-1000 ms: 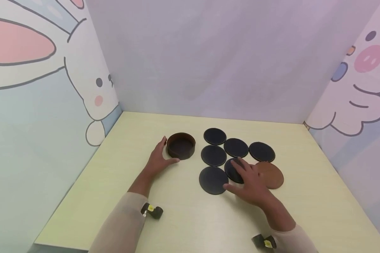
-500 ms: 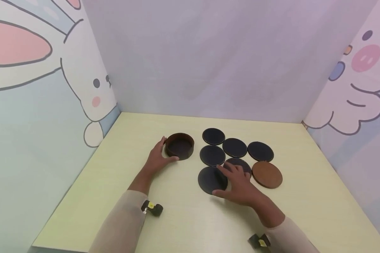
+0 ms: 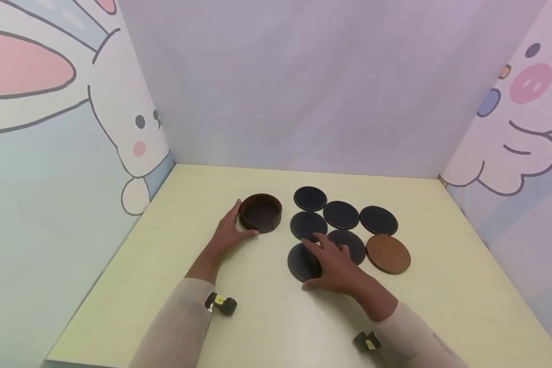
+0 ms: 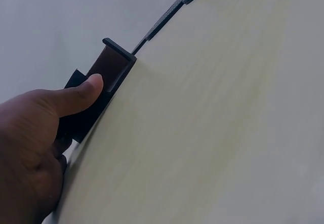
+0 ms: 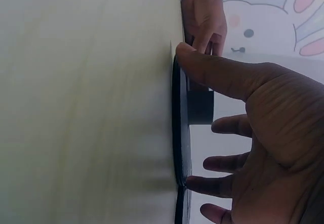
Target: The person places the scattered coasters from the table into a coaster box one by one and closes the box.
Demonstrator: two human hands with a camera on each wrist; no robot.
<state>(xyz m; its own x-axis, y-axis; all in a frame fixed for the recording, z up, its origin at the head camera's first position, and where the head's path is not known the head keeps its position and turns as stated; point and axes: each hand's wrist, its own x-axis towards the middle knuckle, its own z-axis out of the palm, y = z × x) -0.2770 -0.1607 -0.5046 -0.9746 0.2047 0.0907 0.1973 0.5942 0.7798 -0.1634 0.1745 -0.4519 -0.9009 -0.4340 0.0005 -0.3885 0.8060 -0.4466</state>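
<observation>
My left hand [image 3: 225, 236] holds a round, dark brown coaster holder [image 3: 271, 222] by its left side, thumb on its near wall and fingers behind. In the left wrist view the thumb lies against the holder [image 4: 114, 64], beside a notch in its wall. My right hand [image 3: 333, 266] spans the nearest black round coaster [image 3: 299, 261], which lies on the table. One fingertip is right at its far rim and the thumb tip at its near rim. In the right wrist view the coaster [image 5: 181, 118] shows edge-on between thumb and fingers, the other fingers spread loosely.
Several more black coasters lie in rows, among them one at the back [image 3: 310, 198] and one at the right [image 3: 379, 220]. A brown coaster [image 3: 388, 254] lies at the right end. Cartoon-printed walls [image 3: 280, 92] enclose the pale table [image 3: 175, 204].
My right hand has moved left from over the middle black coaster to the nearest one, uncovering the brown coaster. My left hand stays on the holder.
</observation>
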